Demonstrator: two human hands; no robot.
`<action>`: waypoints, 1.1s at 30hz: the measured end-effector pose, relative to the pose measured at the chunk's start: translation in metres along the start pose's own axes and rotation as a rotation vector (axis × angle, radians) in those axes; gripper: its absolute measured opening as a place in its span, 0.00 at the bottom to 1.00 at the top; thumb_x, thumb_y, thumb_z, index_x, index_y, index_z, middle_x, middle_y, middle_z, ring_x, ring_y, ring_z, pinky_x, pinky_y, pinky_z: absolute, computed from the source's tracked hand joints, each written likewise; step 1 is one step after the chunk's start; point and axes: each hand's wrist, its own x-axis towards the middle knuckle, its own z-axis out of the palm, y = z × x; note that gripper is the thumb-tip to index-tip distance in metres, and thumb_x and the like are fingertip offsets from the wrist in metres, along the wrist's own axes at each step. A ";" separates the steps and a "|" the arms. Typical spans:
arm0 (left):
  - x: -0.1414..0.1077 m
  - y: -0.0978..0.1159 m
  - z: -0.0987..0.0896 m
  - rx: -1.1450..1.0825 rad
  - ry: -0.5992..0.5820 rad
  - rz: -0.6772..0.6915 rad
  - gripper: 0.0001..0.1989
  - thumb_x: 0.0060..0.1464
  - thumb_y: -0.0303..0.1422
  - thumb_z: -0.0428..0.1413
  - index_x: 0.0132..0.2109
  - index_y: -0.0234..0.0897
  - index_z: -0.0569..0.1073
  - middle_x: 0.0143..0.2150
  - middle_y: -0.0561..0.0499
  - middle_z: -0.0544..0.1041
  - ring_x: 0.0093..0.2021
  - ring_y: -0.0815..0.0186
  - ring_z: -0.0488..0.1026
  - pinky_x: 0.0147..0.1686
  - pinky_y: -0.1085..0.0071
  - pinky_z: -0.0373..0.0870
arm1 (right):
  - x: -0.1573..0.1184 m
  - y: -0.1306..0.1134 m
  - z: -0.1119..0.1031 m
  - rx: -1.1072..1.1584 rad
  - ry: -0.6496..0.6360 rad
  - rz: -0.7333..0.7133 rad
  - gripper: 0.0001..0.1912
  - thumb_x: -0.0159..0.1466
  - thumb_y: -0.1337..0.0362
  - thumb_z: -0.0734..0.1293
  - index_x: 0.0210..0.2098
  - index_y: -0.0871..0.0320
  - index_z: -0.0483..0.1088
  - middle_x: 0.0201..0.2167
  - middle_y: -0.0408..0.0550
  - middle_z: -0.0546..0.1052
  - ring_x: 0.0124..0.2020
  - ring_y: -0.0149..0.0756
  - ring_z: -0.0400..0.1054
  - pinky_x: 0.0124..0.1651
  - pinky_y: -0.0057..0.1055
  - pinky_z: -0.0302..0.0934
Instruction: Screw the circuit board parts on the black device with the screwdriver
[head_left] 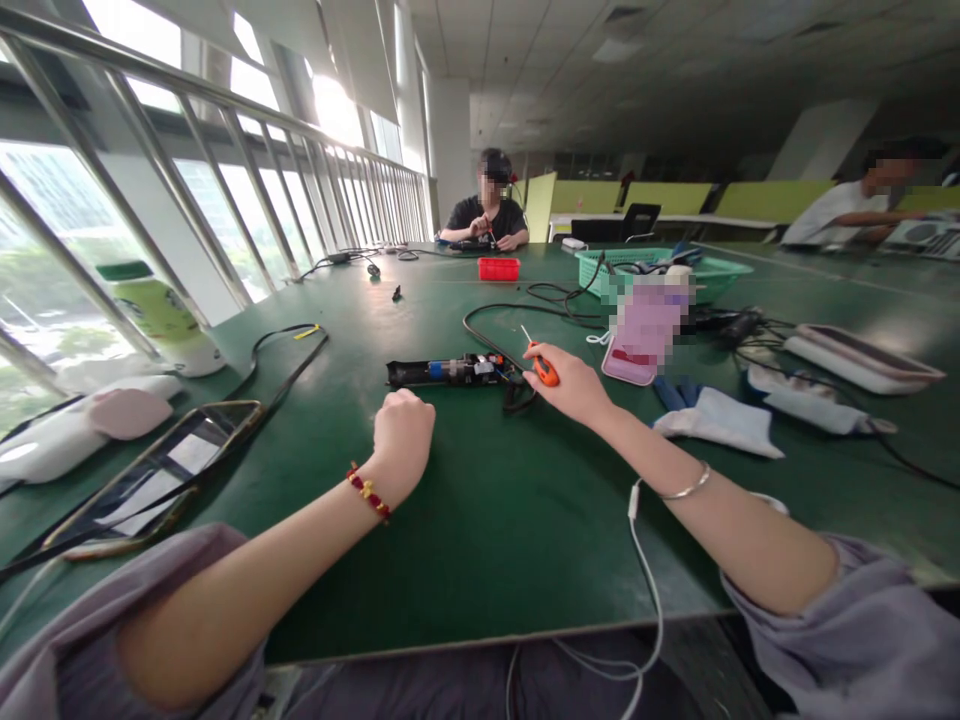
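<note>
An opened black handheld electrical device (448, 371) lies lengthwise on the green table (480, 540); blue, silver and orange-red parts show inside its casing. A black cord leaves its right end. My right hand (574, 388) grips an orange-handled screwdriver (544, 368) just beyond that end, the thin shaft pointing up and away. My left hand (403, 438) is curled in a fist at the near side of the device, close to its left half. Its fingertips face away from me, so anything in them is hidden, and I cannot tell whether it touches the casing.
A green basket (720, 272) of cables and a red tray (499, 269) stand farther back. Right: a purple phone (646, 335) and white-blue pouches (724, 420). Left: a bottle (169, 325) and a dark phone (172, 470). A white cable (651, 570) hangs over the edge. Two people sit beyond.
</note>
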 end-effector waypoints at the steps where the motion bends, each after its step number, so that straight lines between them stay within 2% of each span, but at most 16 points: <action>1: -0.002 0.007 -0.001 0.063 -0.013 -0.006 0.17 0.48 0.14 0.47 0.33 0.28 0.79 0.38 0.29 0.72 0.39 0.47 0.71 0.28 0.62 0.66 | 0.001 0.004 0.007 0.003 -0.040 0.012 0.15 0.61 0.58 0.61 0.46 0.54 0.66 0.48 0.49 0.73 0.46 0.41 0.68 0.41 0.33 0.60; 3: -0.003 0.019 -0.002 0.116 -0.039 0.132 0.17 0.50 0.14 0.47 0.35 0.30 0.79 0.39 0.32 0.73 0.40 0.51 0.71 0.27 0.64 0.67 | 0.002 0.008 0.018 0.014 -0.114 0.007 0.18 0.61 0.56 0.62 0.49 0.54 0.64 0.48 0.50 0.72 0.47 0.41 0.68 0.44 0.35 0.61; 6: 0.004 0.024 -0.002 0.077 -0.030 0.459 0.15 0.55 0.19 0.48 0.41 0.34 0.78 0.42 0.39 0.74 0.43 0.57 0.71 0.31 0.67 0.70 | 0.003 0.010 0.026 0.014 -0.188 -0.016 0.21 0.60 0.56 0.62 0.52 0.55 0.62 0.46 0.52 0.72 0.45 0.42 0.68 0.45 0.36 0.60; 9: 0.014 0.013 0.004 -0.053 0.047 0.583 0.13 0.61 0.26 0.48 0.45 0.38 0.76 0.44 0.46 0.75 0.44 0.63 0.71 0.37 0.70 0.71 | 0.005 0.010 0.027 0.004 -0.189 -0.050 0.19 0.59 0.58 0.63 0.49 0.56 0.62 0.43 0.51 0.73 0.44 0.42 0.67 0.46 0.36 0.60; 13: 0.024 -0.005 0.010 -0.138 0.083 0.570 0.11 0.61 0.29 0.49 0.43 0.36 0.76 0.43 0.48 0.75 0.43 0.64 0.72 0.41 0.70 0.70 | 0.004 0.006 0.025 0.003 -0.149 -0.077 0.17 0.57 0.60 0.65 0.45 0.55 0.64 0.40 0.50 0.73 0.43 0.42 0.66 0.46 0.36 0.60; 18: 0.025 -0.009 0.011 -0.200 0.091 0.489 0.09 0.59 0.27 0.50 0.40 0.35 0.75 0.41 0.48 0.75 0.40 0.63 0.73 0.39 0.69 0.70 | 0.000 -0.005 0.020 0.007 -0.135 -0.131 0.15 0.56 0.61 0.65 0.43 0.55 0.65 0.36 0.48 0.72 0.38 0.39 0.66 0.43 0.34 0.60; 22: 0.025 -0.008 0.012 -0.353 0.139 0.460 0.09 0.58 0.27 0.50 0.38 0.36 0.75 0.40 0.48 0.76 0.40 0.63 0.73 0.40 0.69 0.69 | -0.003 -0.011 0.018 -0.065 -0.154 -0.193 0.15 0.56 0.62 0.64 0.44 0.56 0.66 0.40 0.50 0.74 0.41 0.40 0.65 0.45 0.35 0.60; 27: 0.042 -0.006 0.011 -0.618 0.291 0.340 0.07 0.57 0.29 0.52 0.37 0.35 0.75 0.37 0.49 0.75 0.36 0.65 0.72 0.38 0.70 0.69 | -0.005 -0.012 0.016 -0.098 -0.179 -0.197 0.17 0.57 0.62 0.63 0.46 0.57 0.66 0.44 0.51 0.74 0.44 0.41 0.66 0.46 0.35 0.61; 30: 0.057 -0.006 0.013 -0.690 0.292 0.290 0.07 0.56 0.29 0.52 0.36 0.34 0.75 0.34 0.50 0.75 0.33 0.67 0.71 0.34 0.72 0.68 | -0.005 -0.012 0.016 -0.105 -0.188 -0.198 0.17 0.58 0.62 0.63 0.47 0.57 0.66 0.45 0.51 0.74 0.45 0.41 0.66 0.47 0.36 0.62; 33: 0.063 -0.007 0.018 -0.657 0.286 0.290 0.06 0.56 0.29 0.53 0.35 0.34 0.75 0.33 0.50 0.75 0.32 0.67 0.71 0.33 0.71 0.67 | -0.005 -0.013 0.016 -0.112 -0.196 -0.200 0.18 0.58 0.62 0.63 0.48 0.57 0.66 0.46 0.51 0.74 0.47 0.41 0.66 0.47 0.36 0.62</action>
